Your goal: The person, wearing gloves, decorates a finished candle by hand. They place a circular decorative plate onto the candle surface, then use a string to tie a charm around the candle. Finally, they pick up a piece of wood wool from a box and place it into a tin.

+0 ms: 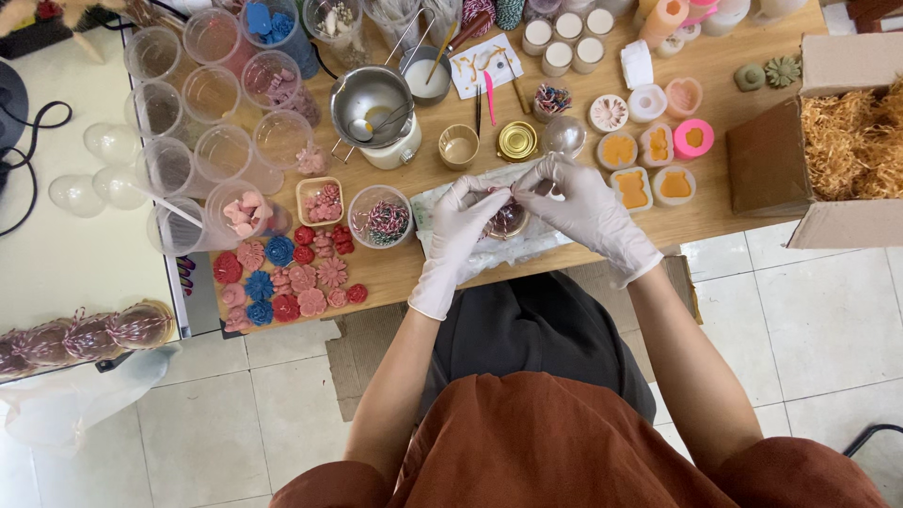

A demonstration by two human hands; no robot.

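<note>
White-gloved left hand (458,235) and right hand (583,209) pinch a round brownish ornament (506,220), mostly hidden, near the tabletop's (743,212) front edge.

The person is wearing thin, whitish disposable gloves on both hands, the left hand (458,237) and the right hand (591,214) each being covered down to the wrist, where the glove cuffs are ending in a loose, slightly wrinkled edge. The forearms are showing bare below the cuffs, and a rust-brown garment with short, wide sleeves is draping over the shoulders and chest at the bottom of the view. Beneath it the person is wearing a dark grey lower garment, its soft folds showing between the two arms.
</note>
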